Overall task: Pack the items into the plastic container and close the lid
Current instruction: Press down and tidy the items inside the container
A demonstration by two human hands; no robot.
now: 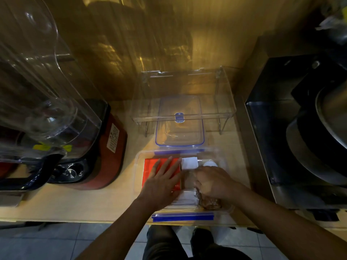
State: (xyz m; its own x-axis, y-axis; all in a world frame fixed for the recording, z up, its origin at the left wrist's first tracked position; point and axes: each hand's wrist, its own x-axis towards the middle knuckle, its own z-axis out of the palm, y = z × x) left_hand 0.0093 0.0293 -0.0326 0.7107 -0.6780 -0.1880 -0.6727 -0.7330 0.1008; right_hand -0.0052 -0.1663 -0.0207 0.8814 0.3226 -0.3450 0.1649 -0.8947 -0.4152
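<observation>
A clear plastic container [138,166] with blue clips sits at the counter's front edge. Inside it lie a red box [150,168] on the left, a white roll [189,163] and a white rounded item [210,163] at the back, and white flat packets [185,200] at the front. My left hand [162,182] rests flat, fingers spread, on the red box. My right hand [212,182] is curled inside the container on a brownish clear packet [210,202]. The clear lid [179,121] with blue rim lies just behind the container.
A red blender base [110,151] with a clear jug stands at the left. A clear acrylic shelf [228,102] stands over the lid at the back. A black appliance with a metal pot [308,147] fills the right. Tiled floor lies below the counter edge.
</observation>
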